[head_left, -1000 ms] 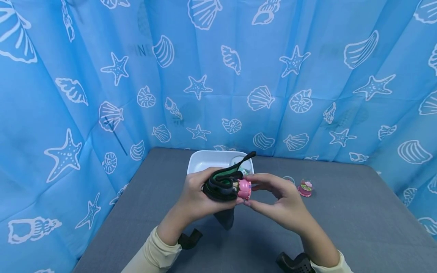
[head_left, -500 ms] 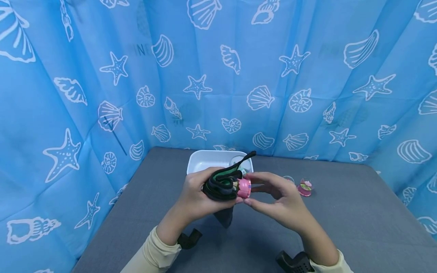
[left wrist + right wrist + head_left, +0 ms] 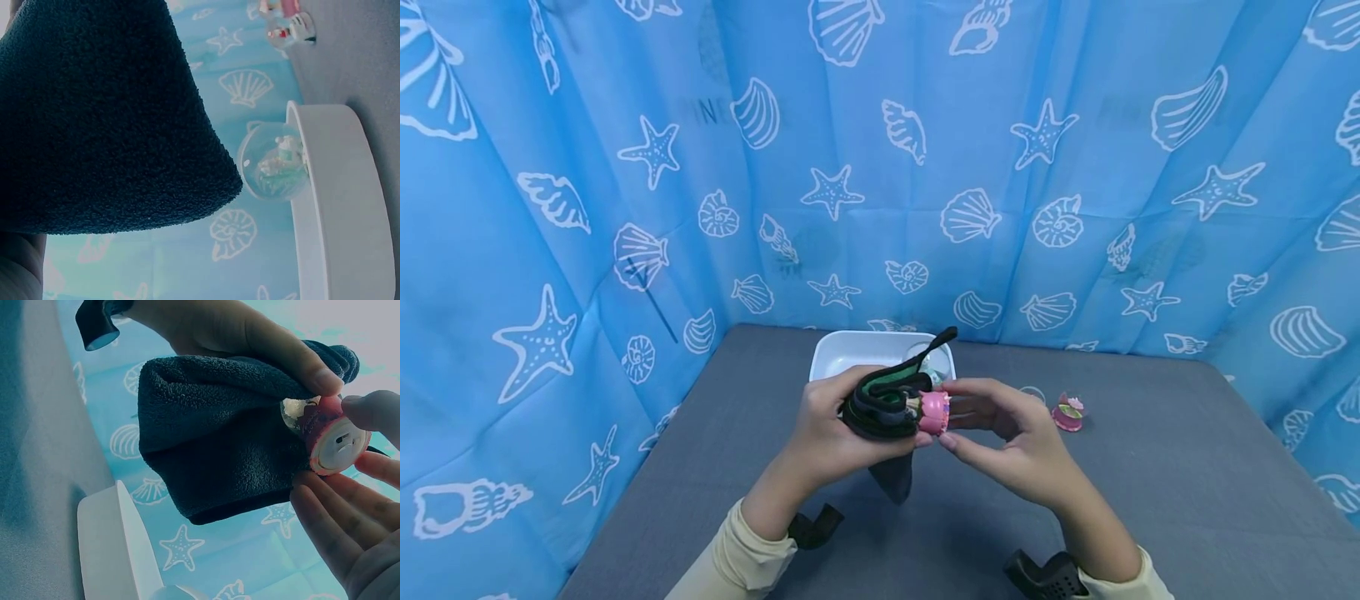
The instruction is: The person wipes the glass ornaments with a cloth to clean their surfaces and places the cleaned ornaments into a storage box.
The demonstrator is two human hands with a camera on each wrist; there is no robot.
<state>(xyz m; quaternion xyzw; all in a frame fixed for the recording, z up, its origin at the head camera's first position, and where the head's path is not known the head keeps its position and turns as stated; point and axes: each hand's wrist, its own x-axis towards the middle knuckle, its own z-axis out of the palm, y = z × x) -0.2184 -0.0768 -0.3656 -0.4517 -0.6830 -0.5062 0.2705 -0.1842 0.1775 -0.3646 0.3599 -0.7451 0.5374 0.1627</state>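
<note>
Wrapped globe, slim hold at the base

From here I see the left hand (image 3: 820,425) curled round a dark cloth (image 3: 878,412), bundled about a pink-based globe (image 3: 934,412). The right hand (image 3: 1018,429) pinches the base lightly — thumb and fingertips near its rim, palm clear. The globe is held up over the grey table (image 3: 1150,500), on the near side of the white tray (image 3: 838,357). My worry is a slip: if the left grip loosens on that soft cloth, only those fingertips would keep the base from dropping. The loose cloth tail could also snag the tray globe (image 3: 275,165).

The right wrist view shows the base's pale underside (image 3: 340,449) and a little clear dome; the head view hides that underside. The left wrist view reveals a white-footed globe (image 3: 284,32) — mostly behind the right hand from above — left of the pink table globe (image 3: 1067,412).
</note>
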